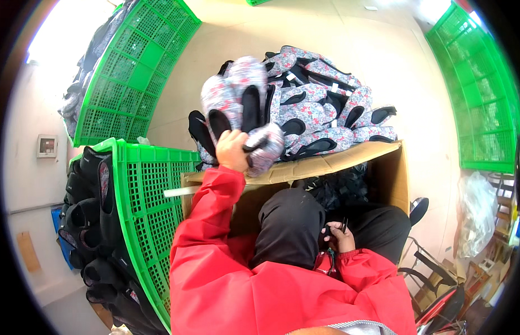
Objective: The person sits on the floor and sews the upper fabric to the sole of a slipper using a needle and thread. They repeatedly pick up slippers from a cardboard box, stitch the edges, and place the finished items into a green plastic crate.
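My left hand [233, 149] is raised over the far side and closed around a bunch of floral slip-on shoes [220, 96]. These have grey, red and white patterned fabric with dark insides, and they are blurred by motion. Behind them a large heap of matching floral shoes [313, 111] rests on a pale surface just beyond the cardboard box [349, 153]. Close to my lap, my right hand [342, 240] is closed on a small black tool [344, 224] with a thin tip. Its kind is too small to make out.
A green crate [121, 190] at left stands against several black shoes [84, 218]. Another green crate [138, 75] leans above it, and a third [476, 84] stands at far right. Dark pieces [341, 187] lie inside the box. A clear plastic bag [476, 209] hangs at right.
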Tool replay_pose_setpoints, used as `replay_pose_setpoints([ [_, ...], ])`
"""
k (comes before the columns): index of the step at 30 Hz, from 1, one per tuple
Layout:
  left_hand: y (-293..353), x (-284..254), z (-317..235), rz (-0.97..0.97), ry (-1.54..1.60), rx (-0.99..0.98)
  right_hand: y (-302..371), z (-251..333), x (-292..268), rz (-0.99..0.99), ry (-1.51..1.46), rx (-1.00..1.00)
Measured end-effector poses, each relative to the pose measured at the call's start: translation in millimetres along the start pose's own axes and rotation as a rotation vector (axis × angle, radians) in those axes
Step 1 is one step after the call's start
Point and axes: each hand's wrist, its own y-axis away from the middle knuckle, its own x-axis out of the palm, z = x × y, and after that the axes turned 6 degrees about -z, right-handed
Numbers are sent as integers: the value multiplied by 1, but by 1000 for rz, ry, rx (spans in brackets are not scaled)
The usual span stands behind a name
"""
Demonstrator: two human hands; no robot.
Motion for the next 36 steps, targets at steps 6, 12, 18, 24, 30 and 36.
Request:
replay_pose_setpoints([
  [6,-16,54,-6,439,59,474,0,-3,-4,10,25,-17],
  [12,3,115,-9,727,-169,504,1,-2,-6,25,-4,-2],
  [18,-4,60,-16,503,217,316,8,1,-3,35,2,-34],
  [24,-26,-34,-45,248,178,102,7,-3,-8,45,4,-45],
  [30,-14,-137,-90,102,56,-18,26,-1,-8,65,-12,-194],
  [36,48,-227,-161,273,216,-109,60,4,-9,345,-101,-451],
])
